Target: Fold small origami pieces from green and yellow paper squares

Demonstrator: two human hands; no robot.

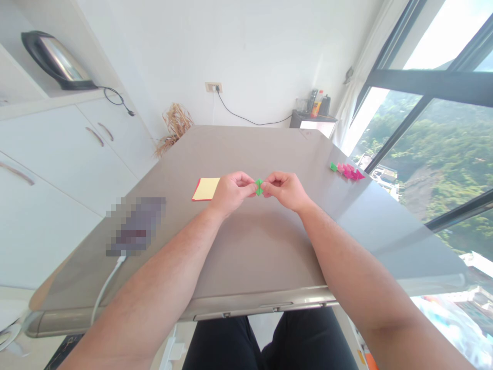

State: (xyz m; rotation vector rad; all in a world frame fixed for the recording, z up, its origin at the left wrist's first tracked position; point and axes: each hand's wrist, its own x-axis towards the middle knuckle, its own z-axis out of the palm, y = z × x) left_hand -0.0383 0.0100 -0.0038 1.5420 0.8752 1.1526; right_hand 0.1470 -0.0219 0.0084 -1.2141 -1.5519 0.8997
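Between my two hands is a small folded piece of green paper (259, 187), held just above the middle of the table. My left hand (233, 191) pinches its left side between thumb and fingers. On the right side, my right hand (284, 189) grips it in the same way. Parts of the paper are hidden behind my fingertips. A stack of yellow paper sheets (206, 188) with a red edge lies just left of my left hand, which partly covers it. Several folded pink paper pieces (351, 172) and a green one (333, 166) sit in a cluster toward the table's right edge.
The grey-brown table (262, 246) spans the view. A blurred-out device (136, 226) with a white cable (106, 288) lies on its left. Dried stalks (175, 126) stand behind the far left corner. Bottles (317, 103) stand on a small cabinet beyond. A window (423, 118) is at right, a kettle (59, 59) upper left.
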